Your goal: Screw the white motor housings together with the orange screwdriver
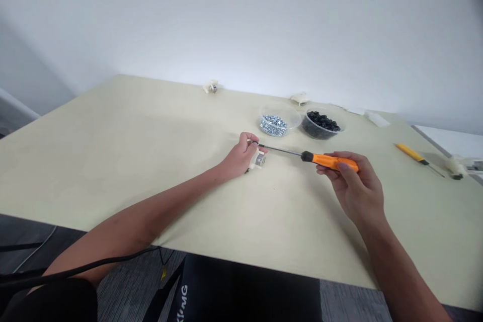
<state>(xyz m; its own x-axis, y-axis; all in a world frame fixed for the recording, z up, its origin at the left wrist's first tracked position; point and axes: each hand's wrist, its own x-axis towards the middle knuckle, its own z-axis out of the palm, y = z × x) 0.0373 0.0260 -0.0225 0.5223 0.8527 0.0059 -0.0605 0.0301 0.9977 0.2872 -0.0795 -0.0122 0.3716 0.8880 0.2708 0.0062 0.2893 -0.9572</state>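
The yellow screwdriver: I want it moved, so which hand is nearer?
Right: the right hand is left of the yellow screwdriver; the left hand is much farther left.

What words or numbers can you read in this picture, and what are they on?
"MG": white letters on the black item below the table edge; the letters before them are too blurred and slanted to read for sure.
The orange-handled screwdriver: no writing I can read.
The yellow-handled screwdriver: too small to read anything.
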